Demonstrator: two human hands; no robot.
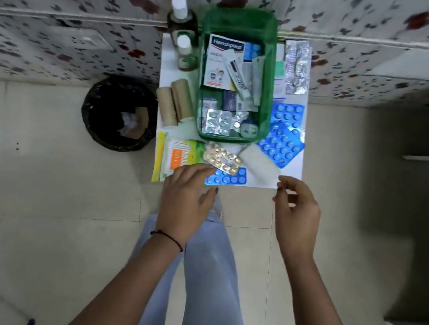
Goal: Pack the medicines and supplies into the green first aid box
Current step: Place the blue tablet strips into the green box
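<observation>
The green first aid box (267, 86) sat open at the middle of the small white table (289, 172), already part-filled with a plaster carton, tubes and silver strips. Left hand (185, 200) lay palm-down over the near edge, fingers loosely spread and gripping nothing, fingertips touching or just short of the near blue blister strip (229, 179) (contact could not be confirmed). A gold blister strip (222, 158) lay just beyond, partly overlapping it. Right hand (296, 215) hovered at the table's near right corner, fingers half curled and empty. Judged step: picking up the near strips. Best done by sliding a flat strip toward the table lip and pinching its edge rather than scrabbling on top; lifting the gold one first would likely free the blue. Room was tight: larger blue blister sheets (283, 137) crowded the box's right side, bandage rolls (176, 102) its left, bottles (181, 29) at the far left corner. Clearest approach to the box was straight over its near rim.
</observation>
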